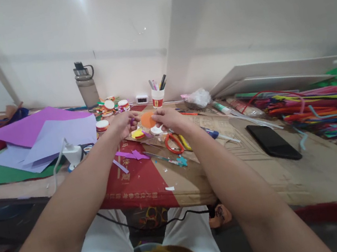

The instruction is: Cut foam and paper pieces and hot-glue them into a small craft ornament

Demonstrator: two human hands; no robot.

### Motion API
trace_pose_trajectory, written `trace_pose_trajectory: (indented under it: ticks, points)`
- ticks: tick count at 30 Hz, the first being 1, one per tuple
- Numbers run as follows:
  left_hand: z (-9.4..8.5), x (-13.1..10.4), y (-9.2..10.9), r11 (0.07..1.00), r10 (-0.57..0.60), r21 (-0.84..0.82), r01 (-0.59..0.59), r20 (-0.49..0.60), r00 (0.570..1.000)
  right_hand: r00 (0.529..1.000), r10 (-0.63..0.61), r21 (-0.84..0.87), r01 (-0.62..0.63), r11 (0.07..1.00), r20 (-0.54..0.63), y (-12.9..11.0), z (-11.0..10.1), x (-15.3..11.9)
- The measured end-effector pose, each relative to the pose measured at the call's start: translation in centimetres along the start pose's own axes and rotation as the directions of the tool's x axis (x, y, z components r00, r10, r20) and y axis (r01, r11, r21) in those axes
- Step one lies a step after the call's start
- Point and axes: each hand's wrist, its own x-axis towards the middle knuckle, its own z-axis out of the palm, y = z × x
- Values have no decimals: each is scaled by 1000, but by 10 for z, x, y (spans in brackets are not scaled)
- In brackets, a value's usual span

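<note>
My right hand (169,118) pinches the right edge of an orange paper disc (147,120) between thumb and fingers. Just left of the disc is my left hand (125,125), its fingers curled around a small purple piece (133,120) whose kind I cannot make out. Below the hands lie a yellow paper piece (138,134) and white discs (156,130). Orange-handled scissors (174,143) rest nearer to me, beside a thin tool with a turquoise end (181,161). Purple paper scraps (132,154) are scattered on the red part of the cardboard (128,194).
Purple and lilac sheets (56,137) and a white plug adapter (72,154) lie left. A bottle (86,86), finished-looking round pieces (123,104) and a pen cup (157,97) stand behind. Rightward are a blue glue gun (211,132), a phone (272,141) and colourful pipe cleaners (329,110).
</note>
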Motion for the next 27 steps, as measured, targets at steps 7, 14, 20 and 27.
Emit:
trace_pose_trajectory:
  ticks: [7, 14, 20, 27]
  points:
    - [6, -7, -2, 980, 160, -128, -153, 49, 986, 986, 7, -43, -14, 999, -169, 9, 1, 10]
    - [10, -10, -7, 961, 268, -66, -267, -5, 963, 943, -214, -167, 175, 970, -255, 21, -1, 21]
    - [6, -8, -9, 951, 297, -77, -298, -22, 954, 932, -265, -142, 235, 962, -246, 20, -2, 22]
    - [3, -3, -13, 976, 219, -17, -219, 161, 962, 939, -280, -172, 248, 954, -200, 21, -2, 23]
